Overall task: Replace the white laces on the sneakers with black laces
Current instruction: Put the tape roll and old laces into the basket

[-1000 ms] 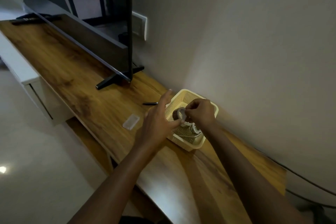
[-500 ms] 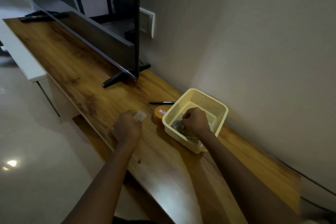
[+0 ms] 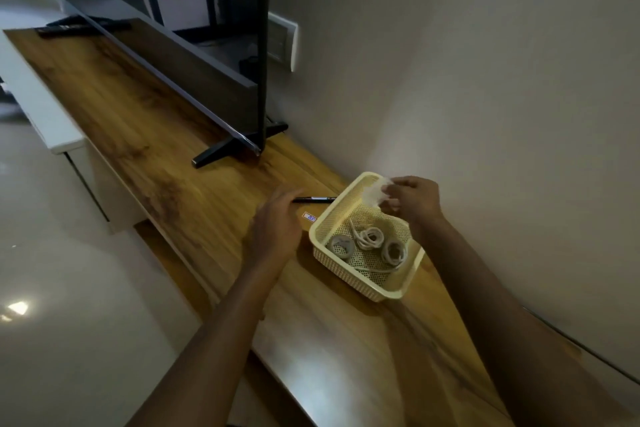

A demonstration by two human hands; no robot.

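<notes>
laces (image 3: 370,239): we see pale cords wound in round coils, lying on the basket floor | basket (image 3: 346,272): cream plastic, perforated mesh walls, rectangular | right hand (image 3: 412,199): above its far corner, pinching a pale, blurred, crumpled scrap (image 3: 375,192) | left hand (image 3: 277,225): fingers loose, holding nothing, over the glossy wood-grain top (image 3: 156,149) | slim black pen (image 3: 313,199) beside the basket

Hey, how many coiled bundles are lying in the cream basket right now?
3. A grey coil at the basket's left, a pale coil in the middle, a third coil at the right. The right hand holds a pale blurred thing above; it may be another.
</notes>
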